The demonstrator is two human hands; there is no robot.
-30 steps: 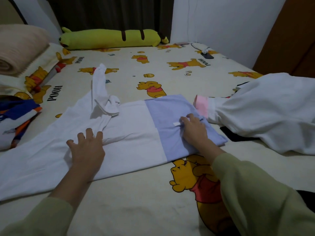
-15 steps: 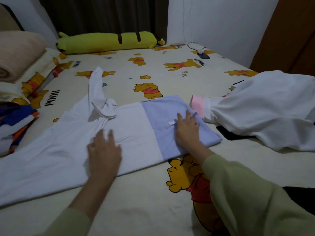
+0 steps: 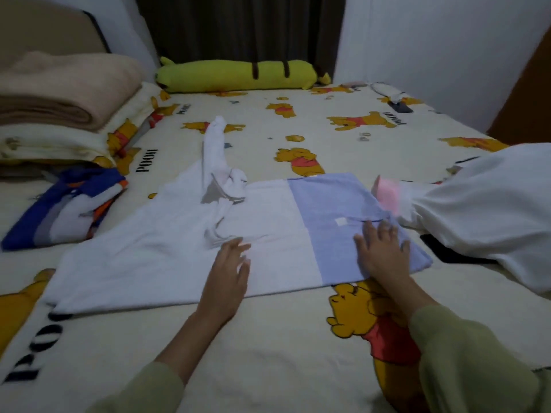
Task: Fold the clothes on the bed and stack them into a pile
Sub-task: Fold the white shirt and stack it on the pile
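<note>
A white garment with a light blue end [image 3: 167, 248] lies spread flat across the bed [image 3: 268, 347]. One white sleeve is twisted up over its middle. My left hand [image 3: 228, 275] rests flat on the white part, fingers straight. My right hand [image 3: 380, 251] presses flat on the blue part beside a small white label. A rumpled white garment with a pink cuff [image 3: 483, 210] lies to the right, touching the blue end. A folded blue, white and orange garment [image 3: 65, 207] sits at the left.
A folded beige blanket [image 3: 59, 90] lies on pillows at the far left. A long yellow plush [image 3: 238, 76] runs along the back by the curtain. A small dark object [image 3: 401, 107] lies at the back right. White wall and a brown door stand to the right.
My left hand has slid right across the white part toward the blue end. My right hand has stayed pressed on the blue part. The view has shifted slightly.
</note>
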